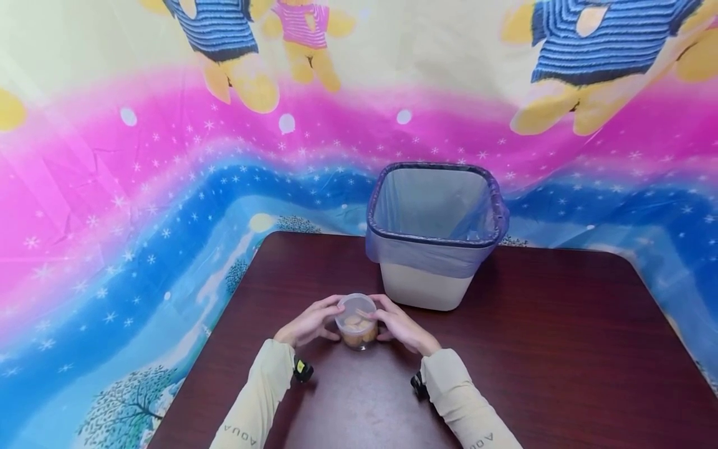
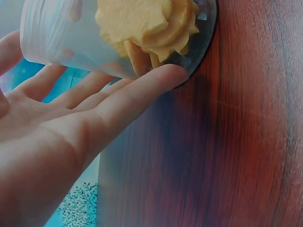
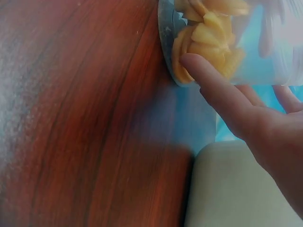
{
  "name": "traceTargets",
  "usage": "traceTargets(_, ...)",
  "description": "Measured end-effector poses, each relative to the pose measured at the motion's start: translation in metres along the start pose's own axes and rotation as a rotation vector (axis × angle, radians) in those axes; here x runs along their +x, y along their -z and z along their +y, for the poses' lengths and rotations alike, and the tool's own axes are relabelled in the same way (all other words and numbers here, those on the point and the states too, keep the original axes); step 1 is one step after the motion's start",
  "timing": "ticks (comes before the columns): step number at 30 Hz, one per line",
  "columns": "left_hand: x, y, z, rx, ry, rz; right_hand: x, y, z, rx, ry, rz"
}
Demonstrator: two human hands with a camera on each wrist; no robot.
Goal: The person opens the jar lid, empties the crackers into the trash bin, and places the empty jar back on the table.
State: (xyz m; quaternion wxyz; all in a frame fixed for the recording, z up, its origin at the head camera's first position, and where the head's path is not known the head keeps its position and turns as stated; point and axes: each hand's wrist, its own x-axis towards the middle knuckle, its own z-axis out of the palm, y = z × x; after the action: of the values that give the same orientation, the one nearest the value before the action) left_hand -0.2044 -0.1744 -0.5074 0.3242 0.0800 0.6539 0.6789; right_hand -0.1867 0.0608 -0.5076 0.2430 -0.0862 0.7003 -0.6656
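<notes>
A clear plastic jar (image 1: 358, 305) stands upright on the dark wooden table, with several yellow flower-shaped cookies (image 2: 135, 19) in its lower part. From the left side my left hand (image 1: 311, 322) holds it, thumb and fingers spread around the wall. Opposite, my right hand (image 1: 402, 325) grips the other side in the same way. In the right wrist view, one fingertip of the right hand (image 3: 236, 104) lies low on the wall, beside the cookies (image 3: 208, 42). I cannot tell whether a lid covers the jar's top.
Just behind the right hand stands a white bin (image 1: 429, 287) lined with a bluish plastic bag (image 1: 432, 252). The reddish-brown table (image 1: 561, 349) extends to both sides. A patterned cloth (image 1: 314, 149) hangs behind and along the left.
</notes>
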Motion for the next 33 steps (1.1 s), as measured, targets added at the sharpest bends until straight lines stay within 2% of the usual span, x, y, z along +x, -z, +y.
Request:
traceTargets(13, 0.003, -0.010, -0.005, -0.083, 0.021, -0.018, -0.007, 0.009, 0.008, 0.013, -0.003, -0.001)
traceTargets(25, 0.006, -0.017, -0.002, -0.083, 0.016, -0.028, -0.013, 0.016, 0.008, 0.011, 0.009, 0.021)
traceTargets(33, 0.009, -0.019, -0.004, -0.082, 0.001, -0.067, -0.018, 0.022, 0.008, 0.012, 0.013, 0.019)
